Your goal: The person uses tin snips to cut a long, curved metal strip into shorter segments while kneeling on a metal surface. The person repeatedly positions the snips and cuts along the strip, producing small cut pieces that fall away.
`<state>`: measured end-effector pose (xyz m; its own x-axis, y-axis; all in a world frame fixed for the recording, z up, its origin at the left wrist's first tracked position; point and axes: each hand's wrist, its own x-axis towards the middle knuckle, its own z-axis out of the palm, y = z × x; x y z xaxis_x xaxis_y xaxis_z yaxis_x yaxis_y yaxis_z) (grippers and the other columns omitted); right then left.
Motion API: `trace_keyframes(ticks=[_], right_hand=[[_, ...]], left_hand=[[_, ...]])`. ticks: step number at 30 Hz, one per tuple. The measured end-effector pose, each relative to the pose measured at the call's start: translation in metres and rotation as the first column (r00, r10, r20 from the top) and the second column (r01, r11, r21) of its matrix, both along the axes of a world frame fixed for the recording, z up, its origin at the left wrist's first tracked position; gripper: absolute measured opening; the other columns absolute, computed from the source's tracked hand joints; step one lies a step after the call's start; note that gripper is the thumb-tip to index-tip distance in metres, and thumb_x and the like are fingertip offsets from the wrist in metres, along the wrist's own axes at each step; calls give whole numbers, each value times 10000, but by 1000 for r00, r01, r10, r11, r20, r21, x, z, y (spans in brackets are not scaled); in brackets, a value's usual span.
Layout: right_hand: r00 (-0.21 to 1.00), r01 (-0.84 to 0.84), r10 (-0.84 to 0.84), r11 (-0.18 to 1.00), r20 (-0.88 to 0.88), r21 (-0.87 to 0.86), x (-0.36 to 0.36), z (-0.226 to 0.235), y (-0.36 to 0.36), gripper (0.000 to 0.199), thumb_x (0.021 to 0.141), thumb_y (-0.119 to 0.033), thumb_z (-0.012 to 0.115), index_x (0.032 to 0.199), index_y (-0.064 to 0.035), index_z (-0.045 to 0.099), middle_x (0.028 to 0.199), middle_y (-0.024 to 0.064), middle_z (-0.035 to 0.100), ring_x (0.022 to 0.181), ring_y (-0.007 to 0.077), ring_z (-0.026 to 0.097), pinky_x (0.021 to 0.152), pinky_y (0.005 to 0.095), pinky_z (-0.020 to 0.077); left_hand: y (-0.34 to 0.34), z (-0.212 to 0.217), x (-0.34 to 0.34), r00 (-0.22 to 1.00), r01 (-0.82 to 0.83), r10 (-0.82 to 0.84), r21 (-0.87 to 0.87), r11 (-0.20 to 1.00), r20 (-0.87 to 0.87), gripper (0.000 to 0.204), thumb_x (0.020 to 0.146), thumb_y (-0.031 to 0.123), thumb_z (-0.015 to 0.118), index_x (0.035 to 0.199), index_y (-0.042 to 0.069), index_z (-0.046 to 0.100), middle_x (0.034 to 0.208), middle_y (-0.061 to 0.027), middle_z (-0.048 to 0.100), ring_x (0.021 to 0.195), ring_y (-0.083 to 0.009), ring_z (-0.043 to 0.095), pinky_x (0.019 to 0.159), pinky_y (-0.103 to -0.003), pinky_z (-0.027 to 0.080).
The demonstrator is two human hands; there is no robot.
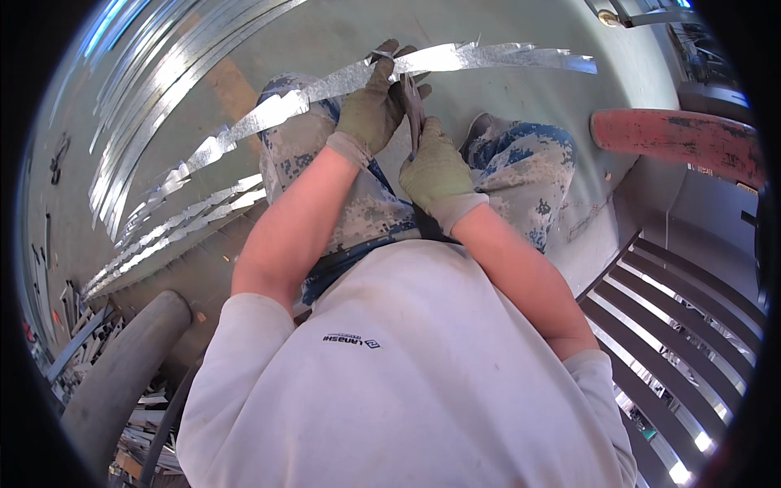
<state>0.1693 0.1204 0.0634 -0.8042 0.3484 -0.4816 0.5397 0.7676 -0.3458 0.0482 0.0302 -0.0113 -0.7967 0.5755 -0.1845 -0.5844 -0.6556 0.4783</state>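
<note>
Both my hands wear greenish work gloves and meet above my knees. My left hand (368, 116) is closed on a long, shiny metal strip (455, 58) with a notched edge, its fingers wrapped up around it. The strip runs from the lower left, across my camouflage trouser leg, to the upper right. My right hand (439, 168) grips a narrow, dark, flat metal tool (412, 110), which stands up from the fist toward the strip and left fingers. Its exact kind is unclear, and the left fingers partly hide where it meets the strip.
Many long metal strips (175, 77) lie at the upper left. A grey pipe (134, 370) stands at the lower left near scrap pieces (89, 342). To the right are a worn red bar (675, 138) and a dark slatted rack (667, 325).
</note>
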Motion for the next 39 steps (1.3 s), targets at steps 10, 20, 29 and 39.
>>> trace_keyframes(ticks=[10, 20, 29, 39], right_hand=[[1000, -24, 24, 1000, 4, -2, 5, 14, 3, 832, 978, -287, 701, 1651, 31, 327, 1455, 367, 635, 1307, 513, 683, 1138, 557, 538], [994, -100, 109, 973, -31, 208, -16, -3, 3, 814, 1003, -194, 627, 1630, 178, 264, 1438, 384, 638, 1298, 497, 705, 1094, 520, 582], [997, -28, 17, 988, 74, 149, -10, 10, 12, 833, 1037, -256, 622, 1672, 148, 264, 1540, 391, 580, 1379, 493, 669, 1150, 563, 543], [997, 34, -23, 989, -76, 144, 21, -12, 41, 647, 989, -149, 620, 1596, -3, 447, 1431, 318, 685, 1309, 477, 712, 1065, 577, 574]], left_hand=[[0, 3, -3, 1000, 10, -10, -33, 999, 3, 548, 1204, 338, 536, 1698, 136, 414, 1648, -117, 552, 1487, -355, 579, 1257, -559, 495], [15, -17, -22, 996, -38, 36, -26, 999, -77, 519, 1204, 368, 529, 1666, 155, 431, 1621, -104, 567, 1434, -373, 604, 1226, -578, 508], [26, -25, -13, 997, -1, -6, -90, 996, -78, 536, 1197, 402, 556, 1681, 201, 445, 1585, -107, 589, 1352, -366, 666, 1148, -522, 576], [21, -16, -8, 998, 2, -9, -110, 994, -66, 488, 1225, 322, 482, 1663, 115, 426, 1620, -124, 573, 1359, -348, 679, 1158, -505, 596]])
